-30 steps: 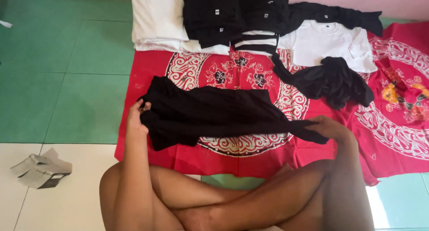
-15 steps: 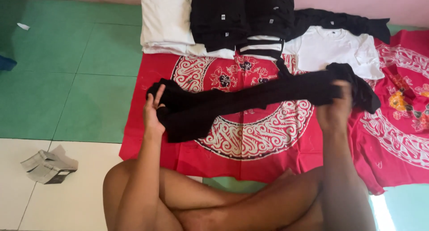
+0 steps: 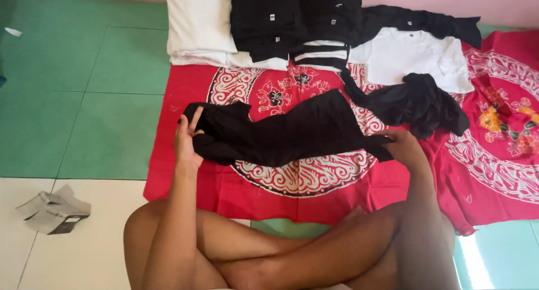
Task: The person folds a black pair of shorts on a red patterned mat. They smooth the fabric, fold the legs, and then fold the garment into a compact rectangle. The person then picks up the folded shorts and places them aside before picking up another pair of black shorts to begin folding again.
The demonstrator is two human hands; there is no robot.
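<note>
L hand [image 3: 187, 144] fingers curled, pinching one end of black garment [image 3: 286, 130]; R hand [image 3: 405, 145] fingers closed on other end. Garment lies across red patterned cloth [image 3: 314, 186] on floor. Beyond: folded black clothes [image 3: 292, 15], white shirt [image 3: 412, 57].

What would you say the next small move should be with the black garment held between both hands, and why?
Probably lay it flat and smooth it out. The black garment lies bunched and creased across the red patterned cloth, the left hand pinching one end and the right hand the other, so neither end is spread yet.
</note>
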